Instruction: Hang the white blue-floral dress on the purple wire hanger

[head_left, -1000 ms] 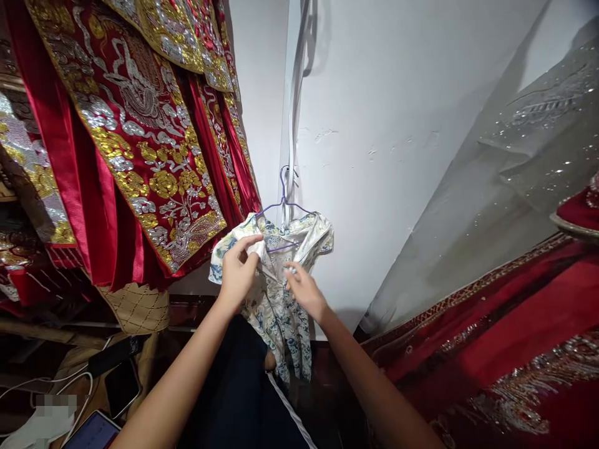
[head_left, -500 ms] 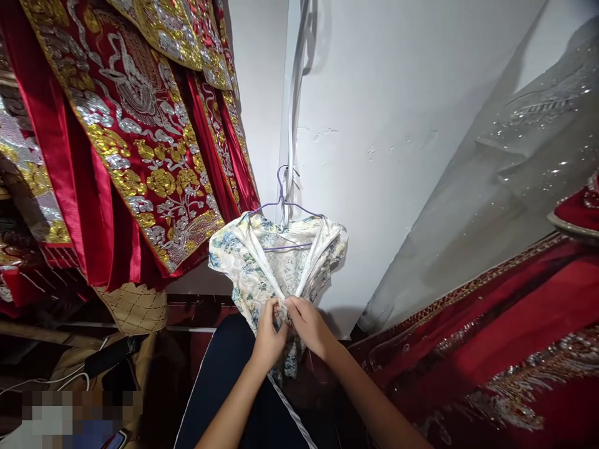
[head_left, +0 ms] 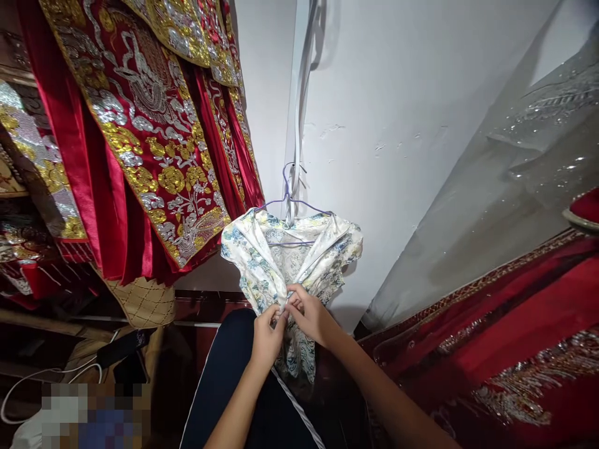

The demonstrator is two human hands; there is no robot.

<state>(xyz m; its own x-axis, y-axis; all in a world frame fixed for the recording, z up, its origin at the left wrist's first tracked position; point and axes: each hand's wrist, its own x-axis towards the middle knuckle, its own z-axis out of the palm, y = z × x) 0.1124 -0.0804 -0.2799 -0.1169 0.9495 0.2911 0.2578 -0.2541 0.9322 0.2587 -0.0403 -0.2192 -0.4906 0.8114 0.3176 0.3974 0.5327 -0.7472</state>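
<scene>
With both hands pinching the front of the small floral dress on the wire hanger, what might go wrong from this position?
1. The purple wire hanger seems to hang only by its thin hook near the wall strip; a downward pull might unhook it.
2. The left hand and right hand pinch the floral dress at one small spot, so the thin fabric may strain there.
3. The red embroidered garment hangs close by on the left; its raised embroidery could perhaps catch the dress.

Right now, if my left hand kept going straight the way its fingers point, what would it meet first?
The left hand already touches the floral dress at its front opening. Going straight on, it would probably press that cloth toward the white wall; depth is unclear.
</scene>
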